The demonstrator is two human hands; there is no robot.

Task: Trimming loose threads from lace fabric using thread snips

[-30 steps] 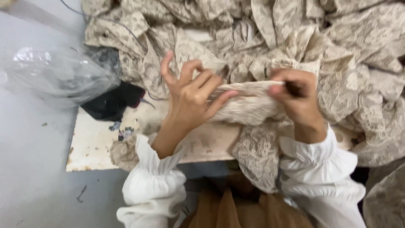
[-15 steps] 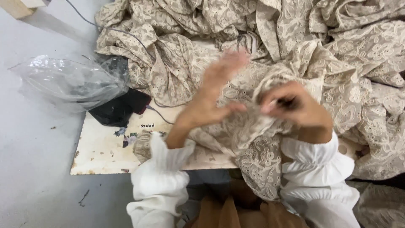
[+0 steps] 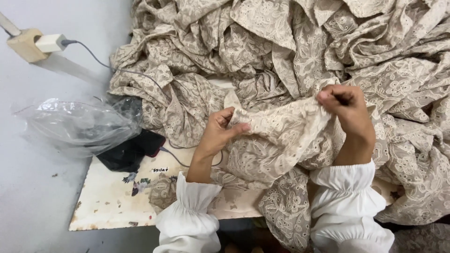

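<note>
Compared with a moment before, the left hand (image 3: 219,132) no longer has its fingers spread over the cloth; it is now closed in a pinch on the edge of the beige lace fabric (image 3: 281,129), and the right hand (image 3: 344,105) grips the other end, higher. The strip is therefore stretched between them, above the worn white board (image 3: 112,201). The fabric is thin, embroidered with flowers, and joins the big crumpled heap behind.
</note>
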